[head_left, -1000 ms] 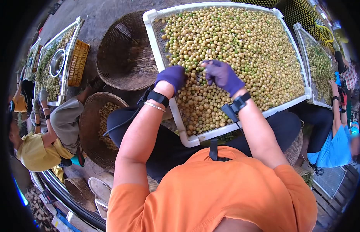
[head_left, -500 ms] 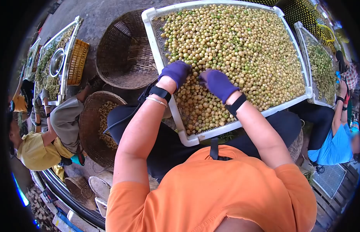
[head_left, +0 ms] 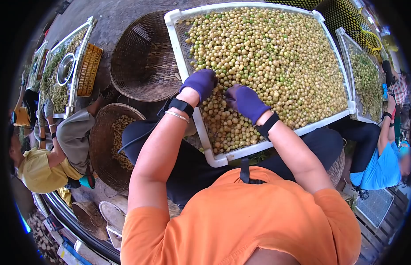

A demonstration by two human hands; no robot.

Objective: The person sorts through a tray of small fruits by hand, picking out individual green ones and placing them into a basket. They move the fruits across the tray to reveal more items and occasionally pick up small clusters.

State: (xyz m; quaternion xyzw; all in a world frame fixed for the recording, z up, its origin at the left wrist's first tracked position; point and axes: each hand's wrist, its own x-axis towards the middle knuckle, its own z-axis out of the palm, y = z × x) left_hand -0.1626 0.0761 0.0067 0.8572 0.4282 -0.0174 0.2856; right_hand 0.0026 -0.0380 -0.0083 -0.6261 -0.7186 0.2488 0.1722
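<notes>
A white-framed mesh tray [head_left: 213, 160] slants across in front of me, heaped with small round tan and green fruits [head_left: 276, 66]. My left hand [head_left: 201, 84], in a purple glove, is at the tray's left side with its fingers curled down among the fruits. Close to its right, my right hand [head_left: 247, 102], gloved alike, bends its fingers toward the left hand over the same patch. Both hands look closed. Whatever their fingertips hold is hidden. Between the hands and below them, the fruit layer is thinner and some mesh shows.
A large wicker basket [head_left: 130, 57] stands left of the tray. Nearer, another basket [head_left: 101, 154] holds some fruits. People sit on both sides, beside a left tray [head_left: 72, 104] with a metal bowl [head_left: 66, 69] and a right tray [head_left: 342, 39]. A yellow crate [head_left: 89, 70] stands at left.
My right hand has shifted slightly left and down, its fingers still curled. My left hand stays nearly in place. At right, the neighbouring person's arm has moved a little.
</notes>
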